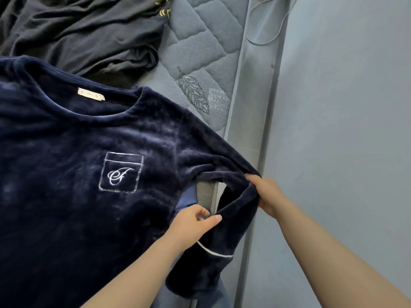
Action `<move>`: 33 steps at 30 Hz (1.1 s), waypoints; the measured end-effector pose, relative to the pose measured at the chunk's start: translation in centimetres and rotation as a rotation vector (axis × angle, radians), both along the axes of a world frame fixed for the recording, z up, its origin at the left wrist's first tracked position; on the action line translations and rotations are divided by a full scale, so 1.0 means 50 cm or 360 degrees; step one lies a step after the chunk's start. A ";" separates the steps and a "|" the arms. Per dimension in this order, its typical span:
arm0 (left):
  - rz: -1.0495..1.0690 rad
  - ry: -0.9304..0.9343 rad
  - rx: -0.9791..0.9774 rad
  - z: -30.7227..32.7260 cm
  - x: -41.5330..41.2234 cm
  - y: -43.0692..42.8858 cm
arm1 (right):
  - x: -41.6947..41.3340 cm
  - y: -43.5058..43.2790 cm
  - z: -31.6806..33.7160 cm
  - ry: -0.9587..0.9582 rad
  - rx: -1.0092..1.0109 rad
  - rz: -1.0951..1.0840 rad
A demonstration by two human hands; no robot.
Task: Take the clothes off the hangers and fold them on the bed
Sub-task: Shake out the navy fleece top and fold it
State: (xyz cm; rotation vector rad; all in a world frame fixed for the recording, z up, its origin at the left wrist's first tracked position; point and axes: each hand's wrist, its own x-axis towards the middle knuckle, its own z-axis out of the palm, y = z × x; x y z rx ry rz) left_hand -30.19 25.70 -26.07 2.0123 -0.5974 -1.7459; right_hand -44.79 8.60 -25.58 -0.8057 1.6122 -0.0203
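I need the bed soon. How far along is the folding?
Done: the navy top lies flat, front up, on the bed, with no hanger in sight. In hand: the left hand and right hand both hold its sleeve at the mattress edge, not yet folded in. Left: the rest of that fold, plus the black garment, lying crumpled behind it.

A pale grey-blue wall (344, 107) fills the right of the frame; 1 thin cord (280, 33) loops at upper right.

Two garments (77, 163) (84, 30), two hands (195, 221) (270, 196), one bed (200, 45)
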 end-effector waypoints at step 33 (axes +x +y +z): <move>0.1661 0.1059 -0.0071 0.050 0.000 -0.112 | -0.017 0.027 -0.005 -0.0203 -0.0156 0.0382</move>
